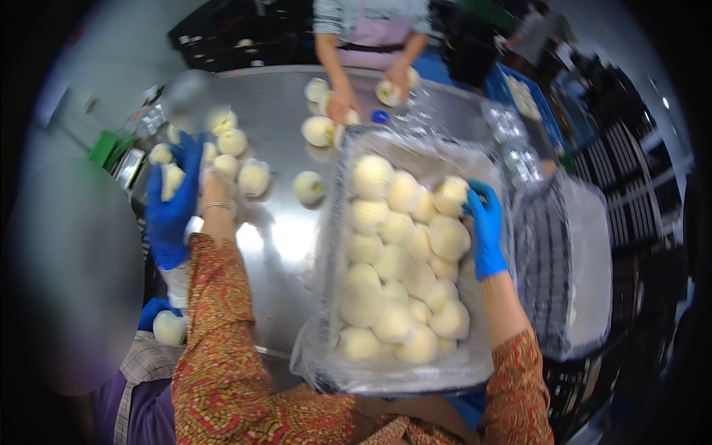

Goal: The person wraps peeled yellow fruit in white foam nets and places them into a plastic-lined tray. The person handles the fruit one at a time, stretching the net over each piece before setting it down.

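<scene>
My right hand (485, 228), in a blue glove, reaches into the right side of a plastic-lined crate (406, 375). Its fingertips pinch the right edge of a pale yellow round fruit (449, 196), which seems to wear a thin foam net. Similar fruits (395, 261) fill most of the crate in uneven rows. My left hand (211, 182) stretches out to loose netted fruits (231, 142) on the left of the metal table (278, 222). A co-worker's blue glove and motion blur partly hide it, so its grip is unclear.
A co-worker's gloved hand (177, 206) crosses close to my left wrist. Opposite, another person's bare hands (342, 105) handle fruits. At right stand a second lined crate (578, 272), clear plastic packaging (514, 144) and a blue crate (534, 105). A blue cap (380, 117) lies beyond my crate.
</scene>
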`<state>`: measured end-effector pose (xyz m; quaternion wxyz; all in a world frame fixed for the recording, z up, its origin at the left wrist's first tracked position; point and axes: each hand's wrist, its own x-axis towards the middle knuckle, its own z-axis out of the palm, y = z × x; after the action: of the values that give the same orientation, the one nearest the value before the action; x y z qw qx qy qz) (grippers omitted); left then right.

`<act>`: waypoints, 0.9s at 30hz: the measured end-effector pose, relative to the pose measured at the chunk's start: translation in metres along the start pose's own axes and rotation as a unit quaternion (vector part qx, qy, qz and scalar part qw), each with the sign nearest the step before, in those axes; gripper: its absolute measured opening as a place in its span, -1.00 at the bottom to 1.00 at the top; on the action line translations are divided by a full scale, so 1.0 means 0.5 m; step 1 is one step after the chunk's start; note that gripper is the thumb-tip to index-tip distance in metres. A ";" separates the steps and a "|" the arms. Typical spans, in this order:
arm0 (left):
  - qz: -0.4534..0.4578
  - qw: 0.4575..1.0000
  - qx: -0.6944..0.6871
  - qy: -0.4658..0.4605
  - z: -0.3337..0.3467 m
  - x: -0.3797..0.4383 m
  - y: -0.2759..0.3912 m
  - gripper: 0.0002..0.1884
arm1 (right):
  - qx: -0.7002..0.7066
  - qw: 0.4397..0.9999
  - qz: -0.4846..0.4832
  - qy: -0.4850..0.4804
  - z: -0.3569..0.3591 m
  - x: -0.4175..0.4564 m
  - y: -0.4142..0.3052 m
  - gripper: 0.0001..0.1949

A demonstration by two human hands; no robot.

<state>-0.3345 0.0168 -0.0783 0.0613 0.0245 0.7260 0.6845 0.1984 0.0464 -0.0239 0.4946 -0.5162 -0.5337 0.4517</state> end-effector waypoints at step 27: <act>0.419 0.318 0.210 -0.824 -0.189 -1.061 0.120 -0.45 | 0.004 0.990 -0.138 -0.016 0.060 0.009 0.057 -0.76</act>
<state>0.1767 -0.1364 0.0164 0.3253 0.8890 0.3143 0.0709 0.1718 0.0536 -0.0548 0.5462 -0.4282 -0.6055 0.3895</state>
